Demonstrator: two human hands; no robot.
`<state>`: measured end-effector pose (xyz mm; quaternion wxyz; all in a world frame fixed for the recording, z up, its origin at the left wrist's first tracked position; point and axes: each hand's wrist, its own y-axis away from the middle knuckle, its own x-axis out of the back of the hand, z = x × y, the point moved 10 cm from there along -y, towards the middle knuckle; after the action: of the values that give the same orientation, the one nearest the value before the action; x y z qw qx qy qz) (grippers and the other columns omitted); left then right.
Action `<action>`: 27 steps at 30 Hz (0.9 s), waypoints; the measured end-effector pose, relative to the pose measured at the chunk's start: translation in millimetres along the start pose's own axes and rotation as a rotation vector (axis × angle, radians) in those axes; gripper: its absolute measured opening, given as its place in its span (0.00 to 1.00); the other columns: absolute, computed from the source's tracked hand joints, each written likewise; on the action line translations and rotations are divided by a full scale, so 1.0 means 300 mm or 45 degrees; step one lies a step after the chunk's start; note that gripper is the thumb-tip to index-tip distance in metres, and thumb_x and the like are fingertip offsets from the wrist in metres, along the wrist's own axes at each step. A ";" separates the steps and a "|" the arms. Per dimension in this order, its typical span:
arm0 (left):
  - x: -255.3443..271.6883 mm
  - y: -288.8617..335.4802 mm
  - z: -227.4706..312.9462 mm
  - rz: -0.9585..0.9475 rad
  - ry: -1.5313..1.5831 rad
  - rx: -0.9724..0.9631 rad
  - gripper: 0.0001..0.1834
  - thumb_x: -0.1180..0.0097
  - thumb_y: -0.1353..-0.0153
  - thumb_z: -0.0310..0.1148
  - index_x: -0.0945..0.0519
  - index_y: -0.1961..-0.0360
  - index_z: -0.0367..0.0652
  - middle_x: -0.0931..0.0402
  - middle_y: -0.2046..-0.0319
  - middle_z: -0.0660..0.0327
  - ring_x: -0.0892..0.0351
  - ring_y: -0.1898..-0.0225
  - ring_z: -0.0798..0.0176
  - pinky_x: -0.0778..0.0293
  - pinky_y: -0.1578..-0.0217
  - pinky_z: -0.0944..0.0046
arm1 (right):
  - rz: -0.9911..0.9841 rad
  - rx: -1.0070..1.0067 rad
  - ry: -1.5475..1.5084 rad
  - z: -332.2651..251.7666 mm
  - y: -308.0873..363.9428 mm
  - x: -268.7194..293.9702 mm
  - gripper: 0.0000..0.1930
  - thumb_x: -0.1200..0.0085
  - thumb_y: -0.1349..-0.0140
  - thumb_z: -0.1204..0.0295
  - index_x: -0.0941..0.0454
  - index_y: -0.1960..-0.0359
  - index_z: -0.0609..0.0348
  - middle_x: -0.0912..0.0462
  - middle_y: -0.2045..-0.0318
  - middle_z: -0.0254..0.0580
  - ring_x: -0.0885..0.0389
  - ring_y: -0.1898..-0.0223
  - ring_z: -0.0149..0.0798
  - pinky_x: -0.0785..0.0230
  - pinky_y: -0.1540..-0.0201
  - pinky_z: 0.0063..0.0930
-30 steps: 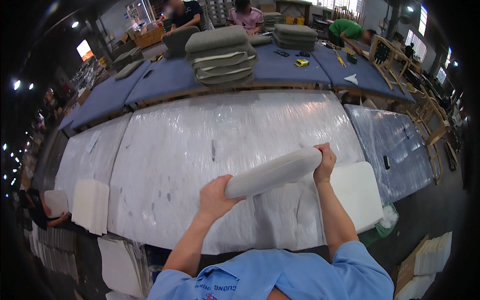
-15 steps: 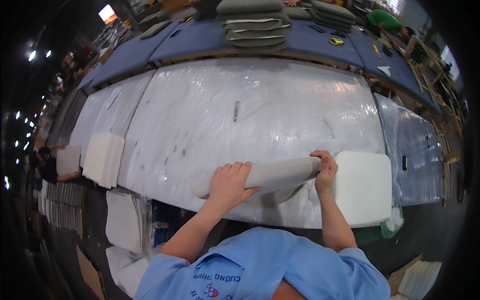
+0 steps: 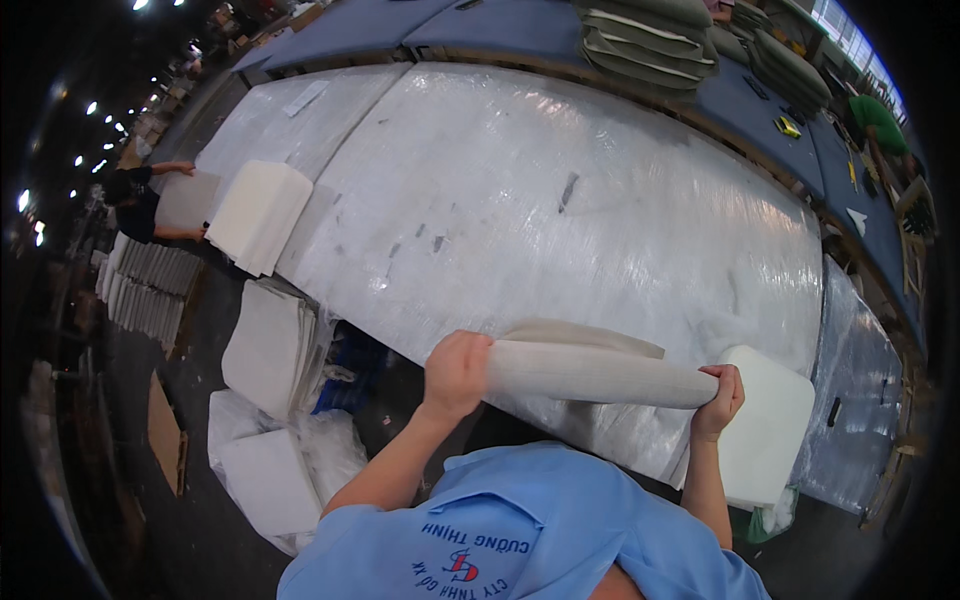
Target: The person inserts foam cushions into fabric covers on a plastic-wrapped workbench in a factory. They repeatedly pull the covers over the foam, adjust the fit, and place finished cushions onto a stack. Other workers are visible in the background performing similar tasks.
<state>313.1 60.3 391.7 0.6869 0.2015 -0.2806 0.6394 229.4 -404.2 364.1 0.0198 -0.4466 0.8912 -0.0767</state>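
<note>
Beige fabric roll (image 3: 595, 373) now lowered from mid-air to near edge of plastic-covered desk (image 3: 560, 200); loose flap seen laid behind it, so roll judged partly unwound. Left hand (image 3: 457, 373) closed around left end, right hand (image 3: 720, 398) closed around right end. White foam pad (image 3: 770, 430) lies beside right hand. White foam stacks (image 3: 265, 345) on floor at left. Yellow-black packet (image 3: 787, 126) rests on blue desk (image 3: 800, 110), far right.

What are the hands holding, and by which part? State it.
A rolled pale fabric cover, held at its two ends: the left hand grips the left end, the right hand the right end, over the plastic-covered table.
</note>
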 end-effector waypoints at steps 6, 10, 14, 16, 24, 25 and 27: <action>-0.128 0.201 -0.256 -0.292 1.264 1.155 0.25 0.51 0.28 0.38 0.25 0.35 0.36 0.21 0.42 0.52 0.24 0.40 0.57 0.29 0.38 0.58 | -0.257 -0.703 0.071 0.084 0.105 0.033 0.19 0.51 0.26 0.62 0.20 0.48 0.66 0.18 0.48 0.47 0.23 0.43 0.39 0.32 0.41 0.33; -0.178 0.245 -0.234 -0.602 0.981 1.381 0.37 0.44 0.30 0.35 0.42 0.23 0.38 0.33 0.31 0.47 0.29 0.33 0.52 0.32 0.34 0.54 | -0.550 -1.457 0.142 0.091 0.229 0.031 0.38 0.42 0.29 0.62 0.45 0.24 0.62 0.28 0.33 0.54 0.28 0.34 0.45 0.35 0.33 0.39; -0.258 0.213 -0.293 -0.809 0.872 1.490 0.47 0.39 0.30 0.38 0.55 0.19 0.41 0.39 0.28 0.44 0.30 0.32 0.49 0.29 0.36 0.52 | -0.763 -1.697 0.479 0.139 0.200 -0.023 0.48 0.35 0.34 0.57 0.52 0.21 0.62 0.35 0.29 0.58 0.29 0.31 0.46 0.34 0.31 0.42; -0.291 0.194 -0.320 -0.861 0.762 1.504 0.50 0.38 0.30 0.40 0.57 0.19 0.42 0.40 0.27 0.44 0.31 0.31 0.50 0.28 0.36 0.53 | -0.870 -1.771 0.603 0.232 0.194 -0.031 0.52 0.33 0.36 0.52 0.52 0.22 0.67 0.35 0.29 0.61 0.27 0.32 0.48 0.31 0.33 0.44; -0.432 0.157 -0.533 -0.948 0.309 1.311 0.50 0.38 0.31 0.50 0.53 0.19 0.44 0.37 0.27 0.43 0.33 0.28 0.51 0.35 0.31 0.58 | -0.888 -1.902 1.072 0.492 0.134 -0.081 0.54 0.40 0.39 0.33 0.31 0.37 0.85 0.19 0.45 0.65 0.15 0.46 0.55 0.22 0.43 0.48; -0.453 0.148 -0.559 -0.961 0.261 1.308 0.49 0.39 0.31 0.51 0.52 0.19 0.45 0.37 0.27 0.43 0.33 0.28 0.51 0.35 0.31 0.58 | -0.899 -1.904 1.100 0.532 0.133 -0.083 0.54 0.41 0.39 0.32 0.30 0.38 0.84 0.19 0.44 0.66 0.15 0.45 0.55 0.22 0.43 0.48; -0.494 0.121 -0.605 -0.992 0.155 1.260 0.47 0.41 0.31 0.53 0.49 0.19 0.48 0.37 0.27 0.43 0.34 0.28 0.49 0.36 0.30 0.57 | -0.930 -1.898 1.157 0.606 0.119 -0.087 0.54 0.44 0.39 0.30 0.28 0.39 0.83 0.19 0.44 0.66 0.15 0.45 0.55 0.23 0.43 0.47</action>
<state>296.6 66.0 155.3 0.7096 0.5459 0.1820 0.4067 235.6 -384.1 178.3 -0.6449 -0.5230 0.4380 0.3446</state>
